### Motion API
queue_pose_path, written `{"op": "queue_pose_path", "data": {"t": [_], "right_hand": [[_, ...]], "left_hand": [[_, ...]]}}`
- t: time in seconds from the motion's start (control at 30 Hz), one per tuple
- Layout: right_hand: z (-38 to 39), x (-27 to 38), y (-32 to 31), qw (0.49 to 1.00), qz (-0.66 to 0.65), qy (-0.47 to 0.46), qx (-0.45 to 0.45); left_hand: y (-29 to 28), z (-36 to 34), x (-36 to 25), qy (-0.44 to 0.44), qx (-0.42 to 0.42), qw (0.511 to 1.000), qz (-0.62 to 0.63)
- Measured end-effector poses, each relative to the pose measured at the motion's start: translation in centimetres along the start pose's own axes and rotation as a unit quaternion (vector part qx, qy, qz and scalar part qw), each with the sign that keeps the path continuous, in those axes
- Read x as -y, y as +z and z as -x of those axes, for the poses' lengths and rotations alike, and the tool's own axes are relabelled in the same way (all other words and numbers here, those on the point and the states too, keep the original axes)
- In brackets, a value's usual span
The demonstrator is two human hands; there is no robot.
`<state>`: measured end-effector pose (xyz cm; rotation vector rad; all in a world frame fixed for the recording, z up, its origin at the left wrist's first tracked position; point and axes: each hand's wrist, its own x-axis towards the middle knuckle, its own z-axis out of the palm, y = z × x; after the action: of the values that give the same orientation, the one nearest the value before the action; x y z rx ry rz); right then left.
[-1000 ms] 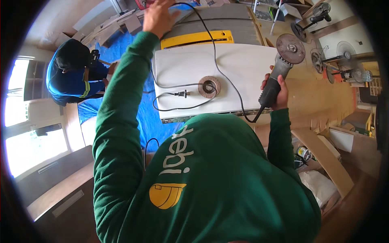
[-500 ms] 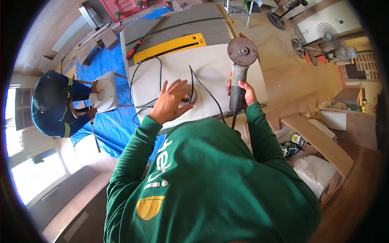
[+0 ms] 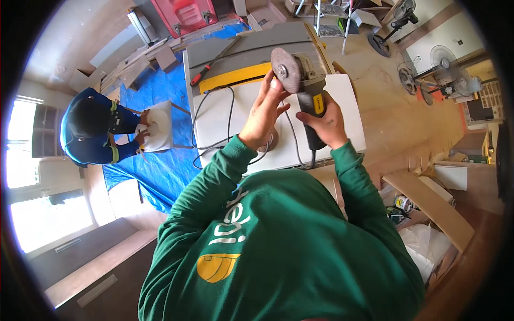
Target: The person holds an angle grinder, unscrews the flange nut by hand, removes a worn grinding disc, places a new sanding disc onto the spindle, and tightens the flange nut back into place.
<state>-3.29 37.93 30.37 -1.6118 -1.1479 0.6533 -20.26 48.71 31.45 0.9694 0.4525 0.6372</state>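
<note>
An angle grinder (image 3: 310,125) with a dark body and a yellow label is held up over the white-topped table (image 3: 342,125). My right hand (image 3: 330,122) is closed around its body. The worn brown disc (image 3: 286,69) on its head is tilted toward my left side. My left hand (image 3: 263,113) is open, its fingertips at the disc's lower edge and the thumb apart. Below that hand lies another round disc (image 3: 273,141), mostly hidden behind the wrist. A black power cord (image 3: 233,104) loops across the white top.
Beyond lies a grey saw table with a yellow insert (image 3: 235,77) and a red-handled tool (image 3: 201,74). At left a co-worker in blue (image 3: 88,128) handles a white piece on a stool, over blue tarpaulin (image 3: 144,179). Standing fans (image 3: 443,58) and a stepladder (image 3: 332,27) are at right.
My left hand has risen from the disc on the table to the grinder's disc. The grinder has turned and tilted toward that hand. The view has shifted slightly.
</note>
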Motion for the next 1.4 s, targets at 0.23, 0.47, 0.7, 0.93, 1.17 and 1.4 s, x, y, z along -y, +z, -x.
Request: {"op": "queue_pose_path", "data": {"t": [0.23, 0.47, 0.7, 0.93, 1.17, 1.4], "right_hand": [[2.3, 3.5, 6.1, 0.992, 0.053, -0.101, -0.057], [1.6, 5.3, 5.7, 0.993, -0.097, -0.059, 0.015], [0.2, 7.4, 7.8, 0.898, -0.413, 0.070, 0.133], [4.3, 4.2, 7.7, 0.872, -0.474, 0.074, 0.094], [5.6, 3.0, 7.8, 0.868, -0.487, 0.069, 0.076], [6.4, 3.1, 7.5, 0.884, -0.455, 0.003, 0.105]], "left_hand": [[1.1, 1.8, -0.4, 0.053, -0.093, 0.991, 0.076], [-2.0, 3.5, 0.5, 0.050, -0.110, 0.977, 0.175], [-3.4, 5.8, 2.8, 0.119, -0.111, 0.985, 0.054], [-0.9, 7.5, 2.5, 0.248, -0.096, 0.961, -0.073], [-1.7, 7.5, 3.5, 0.228, -0.061, 0.970, -0.052], [-0.6, 8.8, 1.5, 0.218, -0.001, 0.976, -0.021]]}}
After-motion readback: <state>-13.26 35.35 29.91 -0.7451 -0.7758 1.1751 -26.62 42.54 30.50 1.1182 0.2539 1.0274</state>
